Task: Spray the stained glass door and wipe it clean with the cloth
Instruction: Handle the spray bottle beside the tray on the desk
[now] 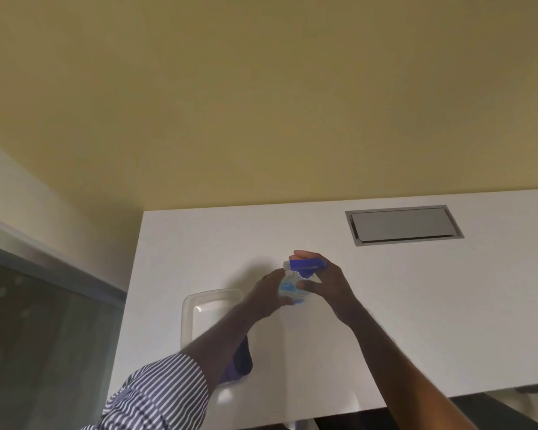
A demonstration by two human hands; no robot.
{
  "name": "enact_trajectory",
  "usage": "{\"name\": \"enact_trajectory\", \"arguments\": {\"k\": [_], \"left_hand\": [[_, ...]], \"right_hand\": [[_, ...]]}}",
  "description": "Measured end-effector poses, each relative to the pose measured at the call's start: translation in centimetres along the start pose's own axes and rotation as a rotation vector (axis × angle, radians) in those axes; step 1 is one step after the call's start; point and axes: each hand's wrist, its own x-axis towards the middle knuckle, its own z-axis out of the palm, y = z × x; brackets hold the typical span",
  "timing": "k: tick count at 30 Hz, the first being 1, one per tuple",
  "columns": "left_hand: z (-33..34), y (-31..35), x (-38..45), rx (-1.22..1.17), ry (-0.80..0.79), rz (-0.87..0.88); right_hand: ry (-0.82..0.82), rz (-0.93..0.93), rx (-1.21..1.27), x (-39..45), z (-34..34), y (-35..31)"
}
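A small spray bottle (292, 289) with clear blue liquid and a purple-blue trigger head stands on the white table (385, 305). My right hand (326, 282) curls over the trigger head from the right, thumb against the bottle's body. My left hand (269, 294) holds the bottle's lower body from the left. A dark purple cloth (239, 361) lies in a clear plastic tray (199, 308), partly hidden under my left forearm. The stained glass door (38, 336) with pale spots is at the lower left.
A grey metal cable hatch (402, 225) is set flush in the table at the back right. A yellow wall rises behind the table. The table's near edge runs along the bottom right, with dark space below it.
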Motion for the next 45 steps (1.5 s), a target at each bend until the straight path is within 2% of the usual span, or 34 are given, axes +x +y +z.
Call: {"name": "enact_trajectory", "arguments": {"k": [6,14,17,21,29,36,41,43,45], "left_hand": [[0.4,0.0,0.6,0.001,0.041,-0.043],[-3.1,0.5,-1.2,-0.102,0.117,0.070],[-6.0,0.6,-2.3,-0.157,0.139,0.108],[-10.5,1.1,-4.2,-0.263,0.121,0.072],[-16.1,-1.4,-9.3,-0.207,0.214,0.067],[-17.3,-4.9,-12.9,-0.243,0.273,0.017],[-16.6,-6.9,-13.5,-0.082,0.294,-0.042],[-15.8,-7.7,-13.4,0.001,0.344,0.062],[-15.3,-8.3,-13.2,-0.001,0.341,0.091]], "right_hand": [[0.123,0.046,0.093,0.7,1.7,0.3],[0.106,-0.026,0.109,1.7,3.7,-3.6],[0.049,-0.019,0.143,2.4,4.4,-5.9],[-0.035,-0.063,0.173,2.9,6.3,-9.9],[-0.155,-0.104,0.275,3.6,11.7,-14.4],[-0.281,-0.078,0.266,4.3,16.1,-13.7],[-0.325,-0.044,0.237,4.8,17.6,-11.2],[-0.319,-0.047,0.250,5.1,17.7,-10.4],[-0.304,-0.042,0.266,5.7,17.6,-9.9]]}}
